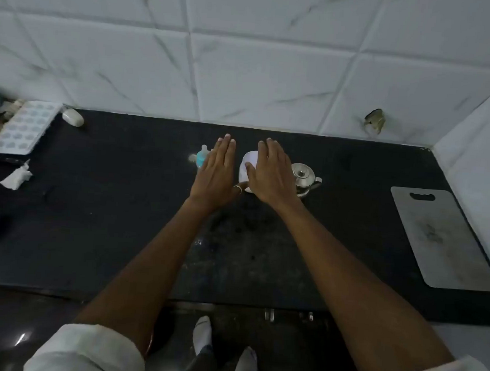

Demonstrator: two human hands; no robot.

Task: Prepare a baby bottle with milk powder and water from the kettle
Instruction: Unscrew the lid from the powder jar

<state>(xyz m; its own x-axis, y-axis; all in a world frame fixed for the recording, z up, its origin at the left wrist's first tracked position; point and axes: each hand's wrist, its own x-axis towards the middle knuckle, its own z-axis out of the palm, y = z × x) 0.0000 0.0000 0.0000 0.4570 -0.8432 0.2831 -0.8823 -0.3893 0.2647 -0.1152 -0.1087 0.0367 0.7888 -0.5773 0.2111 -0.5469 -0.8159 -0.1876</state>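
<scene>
both hands, left hand [214, 177] and right hand [270, 174], flat, fingers extended, holding nothing.

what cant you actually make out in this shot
- Baby bottle, head view: lower body hidden behind the left hand; contents unclear.
- White container: partly covered by the right hand; label unreadable.
- Kettle: left side hidden by the right hand; water level unseen.
- Items at the left edge beside the tray: cut off, blurred.
</scene>
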